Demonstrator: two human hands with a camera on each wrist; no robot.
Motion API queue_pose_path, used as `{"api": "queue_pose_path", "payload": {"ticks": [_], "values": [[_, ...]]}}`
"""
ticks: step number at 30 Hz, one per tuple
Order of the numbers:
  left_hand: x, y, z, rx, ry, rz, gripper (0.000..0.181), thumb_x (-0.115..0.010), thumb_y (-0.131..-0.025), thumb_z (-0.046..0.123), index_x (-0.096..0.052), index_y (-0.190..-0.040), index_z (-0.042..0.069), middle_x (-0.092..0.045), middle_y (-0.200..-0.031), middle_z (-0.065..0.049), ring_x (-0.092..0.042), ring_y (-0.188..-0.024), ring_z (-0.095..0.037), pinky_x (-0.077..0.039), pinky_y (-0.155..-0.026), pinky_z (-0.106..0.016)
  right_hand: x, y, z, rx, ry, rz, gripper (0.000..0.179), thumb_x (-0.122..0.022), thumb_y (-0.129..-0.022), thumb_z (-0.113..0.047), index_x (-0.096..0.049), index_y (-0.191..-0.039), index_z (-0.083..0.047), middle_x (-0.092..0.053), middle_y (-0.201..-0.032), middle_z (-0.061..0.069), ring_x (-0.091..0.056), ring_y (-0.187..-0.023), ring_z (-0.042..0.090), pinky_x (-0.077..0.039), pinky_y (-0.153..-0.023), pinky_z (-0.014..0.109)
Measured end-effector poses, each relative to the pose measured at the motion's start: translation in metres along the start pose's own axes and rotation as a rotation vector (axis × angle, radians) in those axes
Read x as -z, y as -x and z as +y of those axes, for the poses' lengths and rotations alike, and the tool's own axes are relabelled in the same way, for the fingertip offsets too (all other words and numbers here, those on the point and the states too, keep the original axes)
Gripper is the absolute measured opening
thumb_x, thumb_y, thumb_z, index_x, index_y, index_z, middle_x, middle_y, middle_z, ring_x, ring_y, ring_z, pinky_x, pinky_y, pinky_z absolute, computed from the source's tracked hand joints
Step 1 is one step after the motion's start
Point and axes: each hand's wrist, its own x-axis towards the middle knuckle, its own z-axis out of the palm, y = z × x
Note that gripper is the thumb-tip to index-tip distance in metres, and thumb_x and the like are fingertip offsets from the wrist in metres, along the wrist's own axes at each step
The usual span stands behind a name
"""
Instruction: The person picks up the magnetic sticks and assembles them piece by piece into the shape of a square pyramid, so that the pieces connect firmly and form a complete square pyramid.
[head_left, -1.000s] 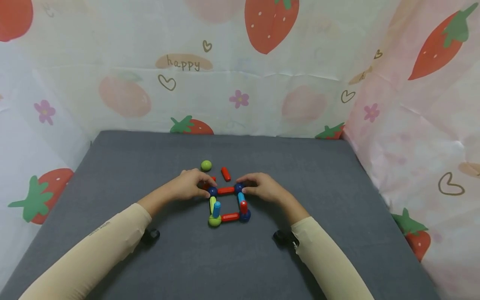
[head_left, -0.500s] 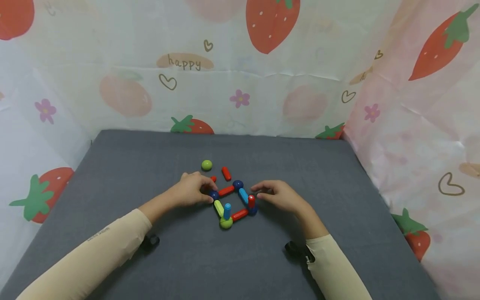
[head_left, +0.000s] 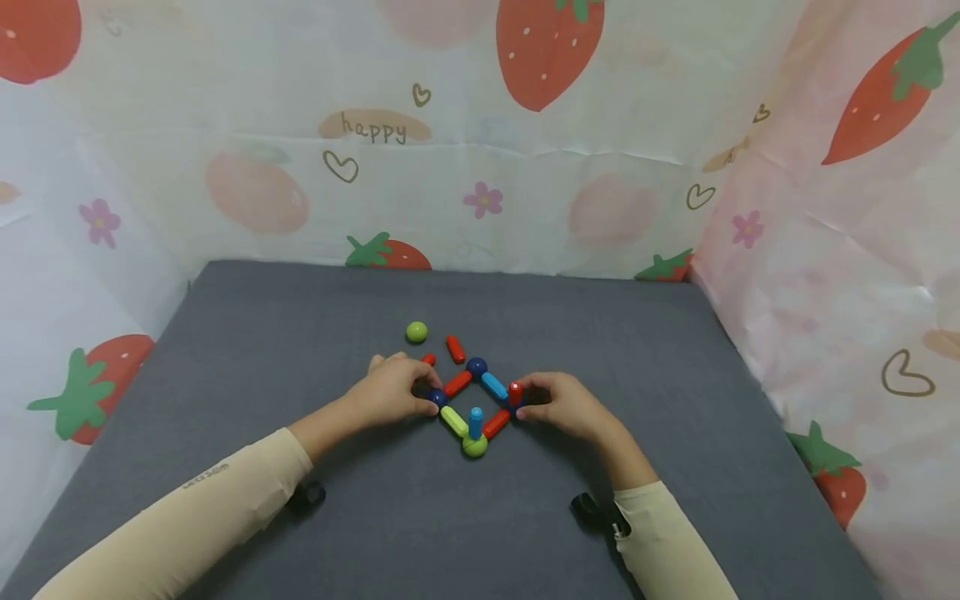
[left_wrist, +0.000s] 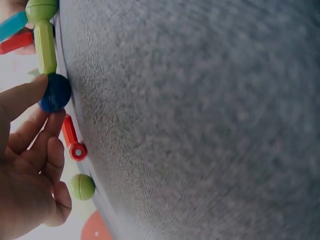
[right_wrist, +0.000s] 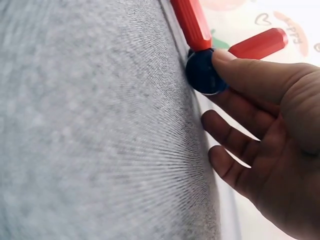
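Note:
A four-sided frame of magnetic rods and balls lies on the grey cloth. My left hand [head_left: 392, 387] pinches the dark blue ball [left_wrist: 56, 94] at its left corner between thumb and fingers. At the right corner, my right hand [head_left: 562, 404] pinches another dark blue ball [right_wrist: 204, 72], from which a red rod [head_left: 515, 392] stands up. A third blue ball [head_left: 477, 367] forms the far corner. The near corner is a green ball [head_left: 475, 447] bearing an upright blue rod [head_left: 476, 423]. Two red rods, a light blue rod [head_left: 494, 385] and a yellow-green rod [head_left: 453, 421] make the sides.
Beyond the frame lie a loose green ball [head_left: 417, 332] and a red rod [head_left: 455, 349]. Another red rod [head_left: 428, 359] is partly hidden behind the left hand. Grey cloth [head_left: 360, 533] covers the table, and printed curtains [head_left: 480, 150] rise behind it and at the sides.
The frame has turned from square-on to a diamond, its near side swinging right. My right hand let go of the far blue ball, moved nearer and took the right-hand one. My left hand kept its ball.

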Motion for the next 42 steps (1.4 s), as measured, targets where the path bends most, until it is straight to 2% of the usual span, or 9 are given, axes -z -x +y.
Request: {"api": "queue_pose_path", "payload": {"ticks": [3, 9, 12, 17, 23, 26, 31, 34, 42], "values": [[0.003, 0.0, -0.001, -0.017, 0.01, -0.022, 0.027, -0.088, -0.081, 0.034, -0.076, -0.105, 0.028, -0.071, -0.094, 0.017, -0.048, -0.091, -0.013, -0.025, -0.079, -0.04, 0.0, 0.0, 0.003, 0.005, -0.011, 0.01, 0.031, -0.082, -0.089, -0.021, -0.074, -0.119, -0.02, -0.071, -0.118, -0.003, -0.061, -0.109, 0.018, -0.049, -0.099, 0.044], [0.018, -0.003, -0.012, -0.067, 0.031, -0.04, 0.031, -0.085, -0.086, 0.033, -0.076, -0.114, 0.023, -0.072, -0.108, 0.01, -0.05, -0.103, -0.017, -0.026, -0.083, -0.042, 0.0, 0.001, 0.006, 0.02, -0.016, 0.009, 0.031, -0.081, -0.09, -0.021, -0.074, -0.12, -0.017, -0.071, -0.119, 0.0, -0.061, -0.112, 0.02, -0.048, -0.102, 0.047], [0.025, -0.008, -0.016, -0.046, 0.044, -0.009, 0.031, -0.083, -0.088, 0.029, -0.076, -0.116, 0.019, -0.073, -0.109, 0.007, -0.052, -0.104, -0.02, -0.027, -0.084, -0.044, 0.001, 0.002, 0.005, 0.014, -0.017, 0.011, 0.033, -0.08, -0.09, -0.02, -0.074, -0.122, -0.015, -0.07, -0.12, 0.001, -0.061, -0.114, 0.021, -0.047, -0.104, 0.048], [0.031, -0.017, -0.02, 0.041, 0.019, 0.027, 0.03, -0.08, -0.091, 0.029, -0.074, -0.117, 0.017, -0.074, -0.109, 0.004, -0.053, -0.104, -0.023, -0.029, -0.086, -0.046, 0.001, 0.002, 0.005, -0.005, -0.016, 0.021, 0.035, -0.081, -0.09, -0.021, -0.073, -0.123, -0.016, -0.07, -0.121, 0.001, -0.06, -0.115, 0.022, -0.047, -0.105, 0.048], [0.028, -0.027, -0.025, 0.082, 0.049, 0.008, 0.042, -0.083, -0.088, 0.032, -0.07, -0.125, 0.016, -0.074, -0.117, 0.001, -0.053, -0.109, -0.024, -0.028, -0.092, -0.049, 0.0, 0.003, 0.005, 0.007, -0.014, 0.026, 0.034, -0.08, -0.09, -0.022, -0.073, -0.123, -0.016, -0.069, -0.121, 0.001, -0.06, -0.115, 0.021, -0.046, -0.104, 0.047], [0.025, -0.031, -0.029, 0.093, 0.049, -0.001, 0.042, -0.083, -0.087, 0.036, -0.071, -0.122, 0.016, -0.074, -0.112, 0.002, -0.055, -0.106, -0.023, -0.029, -0.09, -0.048, -0.001, 0.003, 0.004, 0.01, -0.026, 0.021, 0.032, -0.08, -0.09, -0.022, -0.074, -0.122, -0.016, -0.069, -0.119, 0.0, -0.06, -0.112, 0.02, -0.047, -0.102, 0.045], [0.02, -0.037, -0.03, 0.117, 0.034, -0.005, 0.037, -0.083, -0.086, 0.04, -0.074, -0.113, 0.016, -0.071, -0.099, 0.004, -0.06, -0.095, -0.019, -0.028, -0.083, -0.044, -0.002, 0.003, 0.005, 0.01, -0.044, 0.023, 0.031, -0.08, -0.09, -0.022, -0.074, -0.121, -0.017, -0.069, -0.117, 0.0, -0.06, -0.109, 0.019, -0.047, -0.1, 0.044], [0.018, -0.04, -0.029, 0.127, 0.014, -0.006, 0.035, -0.085, -0.084, 0.039, -0.074, -0.109, 0.017, -0.069, -0.094, 0.004, -0.059, -0.09, -0.018, -0.027, -0.081, -0.042, -0.002, 0.004, 0.005, 0.015, -0.047, 0.023, 0.032, -0.08, -0.09, -0.021, -0.074, -0.121, -0.016, -0.069, -0.118, 0.001, -0.06, -0.11, 0.02, -0.047, -0.101, 0.045], [0.011, -0.043, -0.028, 0.122, -0.042, -0.004, 0.02, -0.083, -0.087, 0.033, -0.076, -0.102, 0.022, -0.068, -0.088, 0.006, -0.056, -0.087, -0.018, -0.028, -0.079, -0.041, -0.003, 0.002, 0.007, 0.003, -0.05, 0.021, 0.031, -0.08, -0.091, -0.022, -0.074, -0.12, -0.018, -0.069, -0.117, 0.0, -0.06, -0.109, 0.019, -0.047, -0.101, 0.045]]}}
